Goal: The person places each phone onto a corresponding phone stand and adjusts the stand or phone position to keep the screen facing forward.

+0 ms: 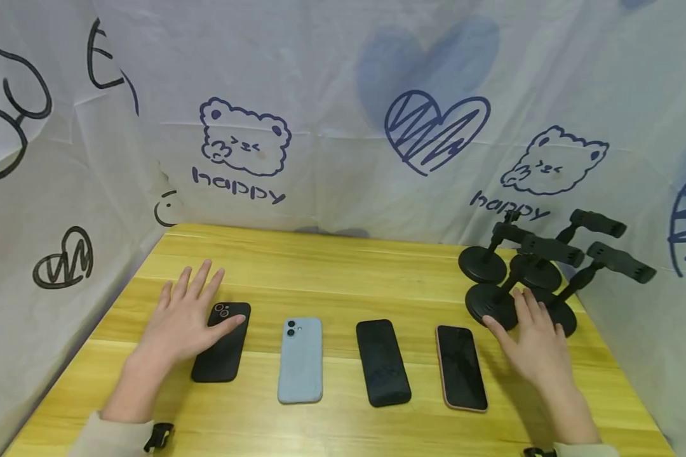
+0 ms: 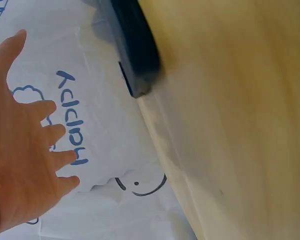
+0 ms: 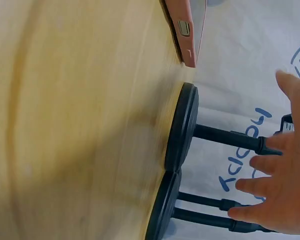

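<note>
With fingers spread, my left hand point(image 1: 183, 317) hovers over a black phone point(image 1: 220, 352) that lies camera side up; the left wrist view shows that hand point(image 2: 27, 150) holding nothing. My right hand point(image 1: 537, 346) is also spread and holds nothing, nearest to the black phone stands point(image 1: 491, 304) with round bases at the back right. A light blue phone point(image 1: 300, 371) lies back up. To its right are a dark phone point(image 1: 384, 368) and a pink-edged phone point(image 1: 462, 371) with its black screen up. In the right wrist view the stands' bases point(image 3: 182, 127) are beyond my fingers.
The phones lie in a row on a yellow wood-grain table point(image 1: 320, 273). White cloth point(image 1: 331, 158) with drawn hearts and bears hangs behind the table and along both sides. Several stands crowd together, their heads tilted to the right.
</note>
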{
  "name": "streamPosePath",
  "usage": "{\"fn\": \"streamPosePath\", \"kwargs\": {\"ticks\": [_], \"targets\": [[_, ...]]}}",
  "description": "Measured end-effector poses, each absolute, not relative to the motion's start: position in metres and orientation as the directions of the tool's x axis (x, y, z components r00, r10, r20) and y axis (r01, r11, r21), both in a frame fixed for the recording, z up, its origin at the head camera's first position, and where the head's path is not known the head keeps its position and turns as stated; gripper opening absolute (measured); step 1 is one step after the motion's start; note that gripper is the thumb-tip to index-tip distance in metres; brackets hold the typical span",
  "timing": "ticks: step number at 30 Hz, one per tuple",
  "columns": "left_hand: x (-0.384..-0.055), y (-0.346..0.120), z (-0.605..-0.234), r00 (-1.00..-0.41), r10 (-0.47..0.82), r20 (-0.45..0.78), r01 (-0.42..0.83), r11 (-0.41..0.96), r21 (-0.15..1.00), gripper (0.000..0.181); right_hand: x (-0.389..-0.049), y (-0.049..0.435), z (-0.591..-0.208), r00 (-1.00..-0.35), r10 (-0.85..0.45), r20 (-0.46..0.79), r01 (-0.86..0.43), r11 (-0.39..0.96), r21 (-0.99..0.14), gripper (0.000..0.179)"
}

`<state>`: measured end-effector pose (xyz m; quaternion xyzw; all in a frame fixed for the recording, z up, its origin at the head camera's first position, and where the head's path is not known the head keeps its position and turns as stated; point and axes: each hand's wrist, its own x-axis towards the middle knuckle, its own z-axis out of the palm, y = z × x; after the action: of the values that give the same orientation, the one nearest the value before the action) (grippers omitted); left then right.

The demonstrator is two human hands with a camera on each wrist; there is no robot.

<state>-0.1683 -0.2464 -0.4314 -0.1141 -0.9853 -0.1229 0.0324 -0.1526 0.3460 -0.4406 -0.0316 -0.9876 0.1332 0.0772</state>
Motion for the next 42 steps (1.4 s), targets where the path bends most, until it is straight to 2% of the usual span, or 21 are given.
{"fn": "streamPosePath", "kwargs": {"ticks": [3, 8, 13, 18, 25, 36, 42], "targets": [[-0.169, -0.24, -0.428, -0.964, 0.228, 0.134, 0.255, 0.937, 0.239, 0.102, -0.152, 0.344, -0.439, -0.971, 0.146, 0.189, 0.061, 0.918, -0.393, 0.094], [-0.172, -0.223, -0.417, -0.952, 0.243, 0.187, 0.283, 0.93, 0.236, 0.093, -0.155, 0.337, -0.435, -0.913, 0.336, 0.231, 0.125, 0.77, -0.625, 0.082], [-0.175, -0.201, -0.411, -0.948, 0.263, 0.177, 0.302, 0.92, 0.248, 0.076, -0.167, 0.33, -0.435, -0.84, 0.47, 0.27, 0.153, 0.683, -0.714, 0.072], [-0.176, -0.178, -0.415, -0.946, 0.308, 0.102, 0.324, 0.902, 0.284, 0.065, -0.18, 0.328, -0.434, -0.809, 0.522, 0.27, 0.16, 0.638, -0.753, 0.068], [-0.173, -0.141, -0.422, -0.923, 0.384, -0.035, 0.346, 0.864, 0.367, 0.062, -0.196, 0.332, -0.431, -0.815, 0.531, 0.231, 0.151, 0.58, -0.8, 0.064], [-0.167, -0.105, -0.435, -0.873, 0.47, -0.134, 0.398, 0.842, 0.364, 0.067, -0.212, 0.34, -0.433, -0.825, 0.539, 0.17, 0.209, 0.57, -0.794, 0.056], [-0.162, -0.102, -0.436, -0.867, 0.479, -0.137, 0.412, 0.844, 0.345, 0.063, -0.214, 0.342, -0.433, -0.834, 0.527, 0.166, 0.218, 0.59, -0.777, 0.054]]}}
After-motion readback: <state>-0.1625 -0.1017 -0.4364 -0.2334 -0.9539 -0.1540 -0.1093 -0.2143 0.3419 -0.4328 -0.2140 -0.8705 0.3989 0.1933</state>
